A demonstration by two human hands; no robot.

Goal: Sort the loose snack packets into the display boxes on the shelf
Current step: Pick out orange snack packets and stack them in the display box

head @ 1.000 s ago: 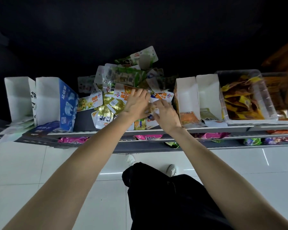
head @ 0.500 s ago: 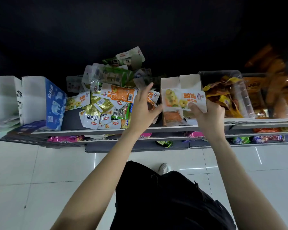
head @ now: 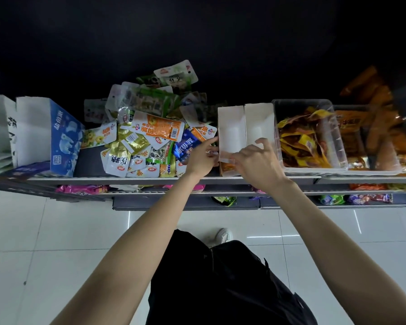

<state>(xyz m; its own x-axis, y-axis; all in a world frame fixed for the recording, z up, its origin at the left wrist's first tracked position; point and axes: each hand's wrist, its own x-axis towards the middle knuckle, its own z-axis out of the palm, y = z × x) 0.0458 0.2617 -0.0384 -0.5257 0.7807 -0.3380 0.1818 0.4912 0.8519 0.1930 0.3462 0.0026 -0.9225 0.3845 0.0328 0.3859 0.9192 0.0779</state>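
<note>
While right hand (head: 256, 164) pinches pale packet (head: 226, 156) at white box (head: 232, 134) front, we seat it flat; left hand (head: 201, 158), fingers extended, steadies box wall.

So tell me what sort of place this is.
Most likely a small shop or snack aisle. A tiered shelf holds a heap of loose snack packets, white display boxes and a clear bin of orange packets, with more packets on the lower tiers above a tiled floor.

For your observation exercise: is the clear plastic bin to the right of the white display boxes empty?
No. The clear plastic bin beside the white display boxes holds a heap of yellow and orange snack packets.
</note>
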